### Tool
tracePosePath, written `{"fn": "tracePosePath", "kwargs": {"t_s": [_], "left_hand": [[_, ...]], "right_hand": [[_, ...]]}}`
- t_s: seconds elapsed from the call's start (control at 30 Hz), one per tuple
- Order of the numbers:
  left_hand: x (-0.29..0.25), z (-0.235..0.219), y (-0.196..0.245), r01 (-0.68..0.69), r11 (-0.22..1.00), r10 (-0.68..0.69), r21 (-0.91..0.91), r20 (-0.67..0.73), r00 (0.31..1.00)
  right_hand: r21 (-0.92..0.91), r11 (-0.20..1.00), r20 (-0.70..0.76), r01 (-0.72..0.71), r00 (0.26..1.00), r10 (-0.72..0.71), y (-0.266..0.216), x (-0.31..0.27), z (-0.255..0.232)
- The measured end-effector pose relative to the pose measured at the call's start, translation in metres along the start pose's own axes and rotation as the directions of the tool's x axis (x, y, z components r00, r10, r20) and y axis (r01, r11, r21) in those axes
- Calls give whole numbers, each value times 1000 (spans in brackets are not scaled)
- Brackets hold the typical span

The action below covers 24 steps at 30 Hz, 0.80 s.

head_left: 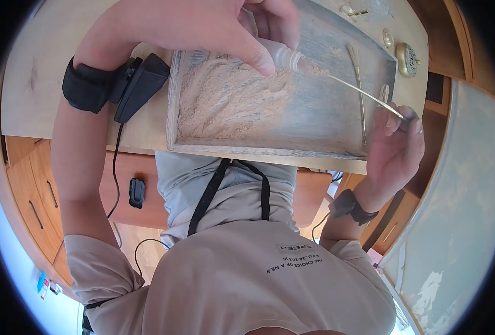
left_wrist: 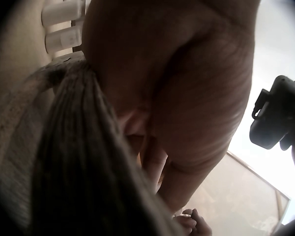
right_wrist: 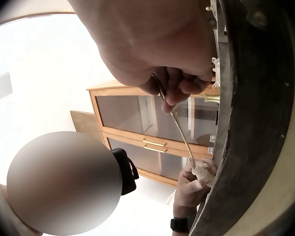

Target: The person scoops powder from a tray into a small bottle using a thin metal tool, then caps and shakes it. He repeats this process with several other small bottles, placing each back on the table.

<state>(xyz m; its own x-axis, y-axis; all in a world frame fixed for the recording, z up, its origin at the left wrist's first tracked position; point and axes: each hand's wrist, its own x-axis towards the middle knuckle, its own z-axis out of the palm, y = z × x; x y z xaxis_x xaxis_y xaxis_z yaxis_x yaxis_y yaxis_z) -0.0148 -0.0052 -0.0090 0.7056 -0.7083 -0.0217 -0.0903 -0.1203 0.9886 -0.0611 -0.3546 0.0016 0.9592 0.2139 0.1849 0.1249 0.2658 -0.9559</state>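
Observation:
My left hand holds a small translucent bottle on its side over the tray, its mouth toward the right. Between the fingertips of my right hand is a thin metal stick, slanting up to the left. Its far end is right at the bottle's mouth, where some tan powder shows. Beneath lies a grey wooden tray with tan powder spread over its left half. In the right wrist view the stick reaches to the bottle in the left fingers.
A slim brass tool lies along the tray's right side. Beyond that side sits a round pierced brass pot, with small glass and brass pieces near the far corner. White bottles appear in the left wrist view. A wooden cabinet stands behind.

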Motion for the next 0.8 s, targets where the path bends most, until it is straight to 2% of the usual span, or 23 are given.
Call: {"fn": "tracePosePath", "kwargs": {"t_s": [0.03,0.13,0.23,0.33,0.43,0.53,0.57,0.67,0.7,0.8], "left_hand": [[0,0,2,-4,1000,4,9,6,1000],[-6,2,14,-20,996,21,86,-16,1000],[-7,5,15,-55,998,56,40,-16,998],[-7,3,13,-140,990,140,4,15,990],[-4,2,7,-167,983,168,81,2,986],[-5,1,4,-213,971,215,112,-14,976],[-8,2,8,-202,969,208,145,-33,977],[-8,-3,19,-85,988,94,128,-66,993],[-9,-2,19,-79,987,91,137,-82,992],[-12,4,12,-133,968,163,211,-131,978]], "right_hand": [[-19,1000,50,1,999,0,-1,1,-1],[-63,997,3,39,999,-39,1,-2,9],[-263,959,60,105,994,-92,-4,-5,25],[-524,800,270,292,948,-169,-7,-6,50],[-543,745,418,387,894,-161,-10,-2,45],[-300,935,153,191,977,-151,-9,-3,17],[-181,964,192,193,969,-157,-11,0,10],[-128,986,138,108,986,-91,-6,-1,2],[-195,976,218,92,975,-48,-3,-1,12],[-446,895,250,-8,959,133,5,-6,48]]}}
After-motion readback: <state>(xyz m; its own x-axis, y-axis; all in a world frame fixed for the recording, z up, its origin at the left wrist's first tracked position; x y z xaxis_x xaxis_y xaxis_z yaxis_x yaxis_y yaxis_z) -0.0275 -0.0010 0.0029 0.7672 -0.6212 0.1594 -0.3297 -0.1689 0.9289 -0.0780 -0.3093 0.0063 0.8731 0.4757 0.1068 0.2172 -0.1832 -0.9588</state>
